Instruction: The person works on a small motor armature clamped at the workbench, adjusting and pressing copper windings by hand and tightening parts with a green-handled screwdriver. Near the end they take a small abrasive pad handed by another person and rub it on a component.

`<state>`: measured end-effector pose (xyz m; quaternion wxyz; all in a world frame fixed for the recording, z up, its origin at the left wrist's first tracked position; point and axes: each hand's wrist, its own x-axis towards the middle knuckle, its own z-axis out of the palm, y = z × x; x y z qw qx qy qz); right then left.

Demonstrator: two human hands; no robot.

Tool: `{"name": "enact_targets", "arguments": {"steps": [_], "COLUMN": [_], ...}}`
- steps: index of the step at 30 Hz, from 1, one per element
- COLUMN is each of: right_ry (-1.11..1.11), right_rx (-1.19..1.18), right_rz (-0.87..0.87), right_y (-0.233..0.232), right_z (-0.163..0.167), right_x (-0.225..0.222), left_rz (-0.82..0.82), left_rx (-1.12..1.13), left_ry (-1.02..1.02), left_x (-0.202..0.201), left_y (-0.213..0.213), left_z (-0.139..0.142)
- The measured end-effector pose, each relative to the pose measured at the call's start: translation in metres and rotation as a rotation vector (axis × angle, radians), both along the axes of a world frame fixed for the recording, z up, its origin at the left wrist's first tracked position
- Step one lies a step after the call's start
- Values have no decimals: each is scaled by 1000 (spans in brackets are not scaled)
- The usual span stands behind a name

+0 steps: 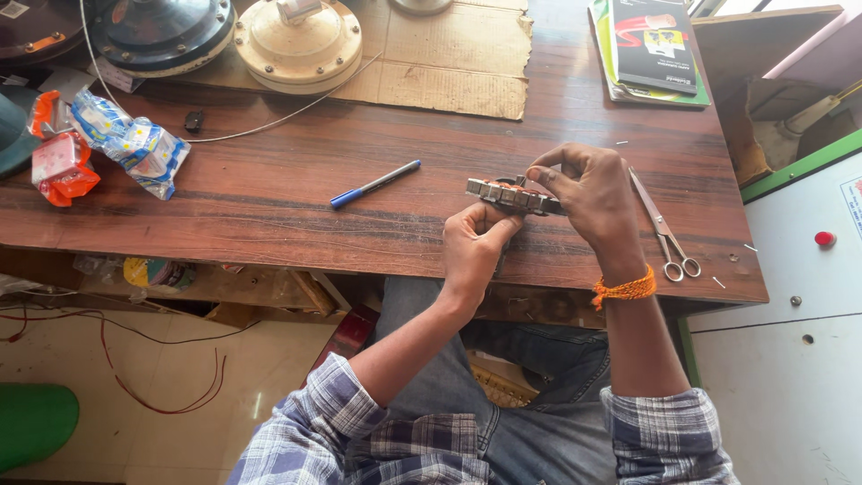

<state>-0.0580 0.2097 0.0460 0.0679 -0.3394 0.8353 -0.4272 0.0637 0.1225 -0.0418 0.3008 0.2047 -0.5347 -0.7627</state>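
I see left hand point(474, 241) gripping stator core point(514, 195) from below; right hand point(588, 193) pinching its top edge; scissors point(664, 229) just right; blue pen point(374, 184) left on wooden table point(269, 198).

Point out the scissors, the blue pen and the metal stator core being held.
scissors point(663, 230): head view, on the blades near the pivot.
blue pen point(374, 184): head view, mid-barrel.
metal stator core point(503, 192): head view, exposed rim between both hands.

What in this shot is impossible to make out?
All head view:
- Round slotted metal motor core: its right part is covered by the right hand, its underside by the left hand.
- Dark round fan housing and cream round motor casing: cut off by the top edge.
- Small black object by the white wire: too small to identify.
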Motion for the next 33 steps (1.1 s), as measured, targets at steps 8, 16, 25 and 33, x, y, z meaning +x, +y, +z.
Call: {"name": "enact_targets", "arguments": {"steps": [8, 16, 25, 33], "right_ry": [100, -114, -91, 217], "right_rx": [60, -136, 219, -41], "right_rz": [-157, -35, 0, 51], "right_y": [16, 56, 54, 39], "right_z": [-8, 1, 19, -28], "right_x": [-17, -6, 33, 57], "left_rz": [232, -356, -340, -348], "left_rx": [-769, -1253, -1167, -1198], "left_ry": [71, 319, 293, 311], "left_x": [16, -12, -11, -14], "left_y": [-4, -83, -76, -78], "left_z": [16, 36, 28, 25]}}
